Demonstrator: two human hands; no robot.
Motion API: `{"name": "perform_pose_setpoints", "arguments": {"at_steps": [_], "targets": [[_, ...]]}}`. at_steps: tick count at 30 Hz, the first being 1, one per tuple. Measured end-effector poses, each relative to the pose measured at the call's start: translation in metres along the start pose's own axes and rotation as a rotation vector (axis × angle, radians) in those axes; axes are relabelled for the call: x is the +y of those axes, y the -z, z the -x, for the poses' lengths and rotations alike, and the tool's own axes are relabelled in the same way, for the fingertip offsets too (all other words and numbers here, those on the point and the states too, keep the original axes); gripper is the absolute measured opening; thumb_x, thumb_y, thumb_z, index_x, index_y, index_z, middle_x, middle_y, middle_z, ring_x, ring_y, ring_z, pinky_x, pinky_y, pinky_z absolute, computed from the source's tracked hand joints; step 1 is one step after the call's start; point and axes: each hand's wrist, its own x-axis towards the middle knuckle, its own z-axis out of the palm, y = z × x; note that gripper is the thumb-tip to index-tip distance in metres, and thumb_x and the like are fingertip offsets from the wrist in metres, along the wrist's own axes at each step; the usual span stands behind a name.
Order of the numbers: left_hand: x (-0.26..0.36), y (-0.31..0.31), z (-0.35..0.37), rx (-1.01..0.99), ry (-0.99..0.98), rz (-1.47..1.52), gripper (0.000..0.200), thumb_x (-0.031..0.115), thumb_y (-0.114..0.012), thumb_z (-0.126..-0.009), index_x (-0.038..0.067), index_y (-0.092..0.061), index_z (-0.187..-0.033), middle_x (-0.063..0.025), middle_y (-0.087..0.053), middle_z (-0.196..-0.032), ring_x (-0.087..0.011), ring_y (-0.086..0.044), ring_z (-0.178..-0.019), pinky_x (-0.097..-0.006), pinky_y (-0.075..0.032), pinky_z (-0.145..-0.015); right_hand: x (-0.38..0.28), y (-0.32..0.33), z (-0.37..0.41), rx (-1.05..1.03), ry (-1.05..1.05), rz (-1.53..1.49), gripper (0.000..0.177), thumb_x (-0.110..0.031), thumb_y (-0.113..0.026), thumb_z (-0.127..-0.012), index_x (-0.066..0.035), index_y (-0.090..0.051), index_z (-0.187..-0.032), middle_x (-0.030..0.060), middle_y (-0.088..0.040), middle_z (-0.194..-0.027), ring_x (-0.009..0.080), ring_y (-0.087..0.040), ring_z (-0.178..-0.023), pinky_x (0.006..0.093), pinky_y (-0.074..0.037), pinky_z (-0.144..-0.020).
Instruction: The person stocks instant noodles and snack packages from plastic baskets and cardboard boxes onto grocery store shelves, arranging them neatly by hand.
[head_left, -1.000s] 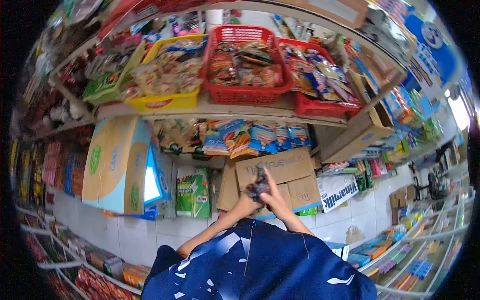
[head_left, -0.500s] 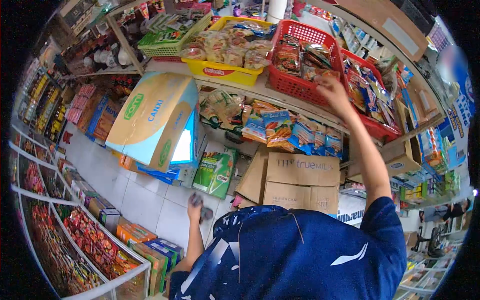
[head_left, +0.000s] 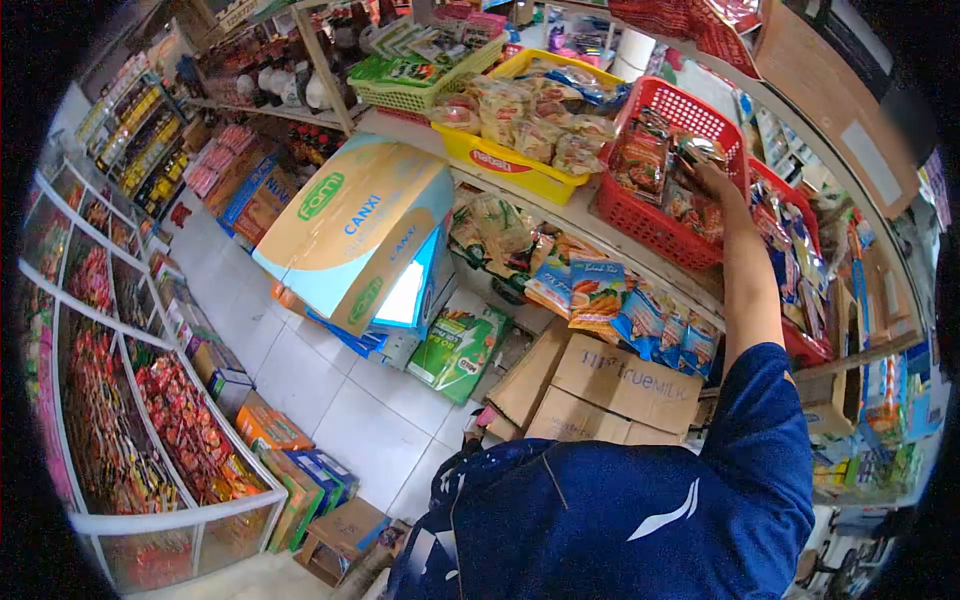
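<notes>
My right hand (head_left: 712, 182) reaches into the red basket (head_left: 655, 235) on the shelf, over its dark and red packets (head_left: 643, 160). Its fingers are too blurred and small to make out, and so is anything between them. Left of it stands the yellow basket (head_left: 510, 170) with bagged food (head_left: 520, 110). A second red basket (head_left: 806, 350) with packets is to the right of my forearm. My left hand does not show; my body covers the lower middle of the view.
A Fami carton (head_left: 375, 200) juts out at left centre. Below the shelf are hanging snack bags (head_left: 598, 290), a green pack (head_left: 460, 345) on the tiled floor (head_left: 370, 425) and a brown milk carton (head_left: 620, 385). A glass-sided display case (head_left: 180, 520) fills the lower left.
My right hand has gone from the red basket's front rim to further inside it. My left hand, earlier low over the floor, has left the view. The view has turned and shifted left.
</notes>
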Motion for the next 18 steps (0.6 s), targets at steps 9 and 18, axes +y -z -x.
{"name": "perform_pose_setpoints", "arguments": {"at_steps": [9,18], "targets": [[0.011,-0.01,0.086,0.165,-0.171,-0.111,0.033,0.004,-0.057,-0.066,0.002,-0.05,-0.098,-0.0059,-0.053,-0.087,-0.0187,-0.052,-0.081,-0.0297,-0.043,-0.074,0.011,-0.034,-0.006,0.141,-0.278,-0.2,0.062,-0.042,-0.037,-0.08,-0.003,-0.035,-0.129,0.0088,-0.017,-0.142,0.033,-0.011,-0.13,0.05,-0.012,-0.104],[0.031,-0.049,0.106,0.222,-0.367,-0.211,0.033,0.004,-0.057,-0.067,0.002,-0.05,-0.099,-0.0059,-0.053,-0.087,-0.0186,-0.052,-0.082,-0.0296,-0.043,-0.075,0.001,-0.006,0.013,0.688,-0.226,-0.189,0.049,-0.027,-0.056,-0.075,-0.004,-0.045,-0.117,0.011,-0.05,-0.114,0.0273,-0.044,-0.111,0.0502,-0.036,-0.09]]}}
